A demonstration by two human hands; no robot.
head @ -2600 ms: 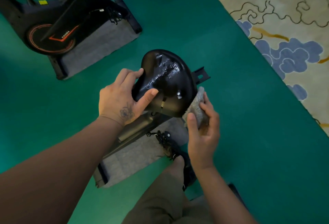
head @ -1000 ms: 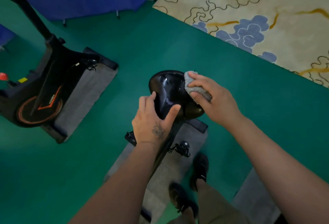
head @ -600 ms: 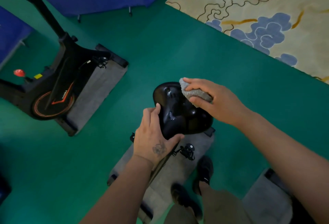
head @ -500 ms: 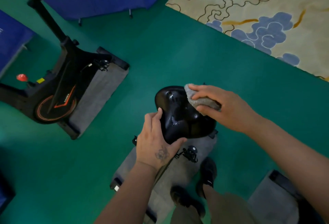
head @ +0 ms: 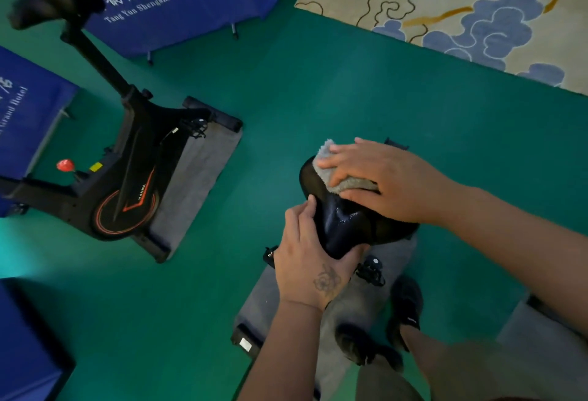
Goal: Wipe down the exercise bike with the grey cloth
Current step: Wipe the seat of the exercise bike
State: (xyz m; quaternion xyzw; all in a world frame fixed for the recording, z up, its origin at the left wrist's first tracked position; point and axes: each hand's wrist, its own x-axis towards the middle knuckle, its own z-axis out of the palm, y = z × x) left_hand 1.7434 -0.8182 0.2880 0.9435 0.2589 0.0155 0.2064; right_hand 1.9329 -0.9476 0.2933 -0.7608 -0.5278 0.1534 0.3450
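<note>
The black saddle is pointing its narrow nose toward the person, long axis running near to far. The left hand is gripping that nose, fingers curled. The right hand is pressing one grey cloth flat on the saddle's wide end, fingers together. Two exercise bikes are showing; the second bike is standing well apart.

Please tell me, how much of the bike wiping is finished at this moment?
In hand: the right hand presses the grey cloth on the black saddle; the left hand steadies its nose. The saddle shines wet. Nothing shows that the frame or pedal was wiped, so most seems left.
</note>
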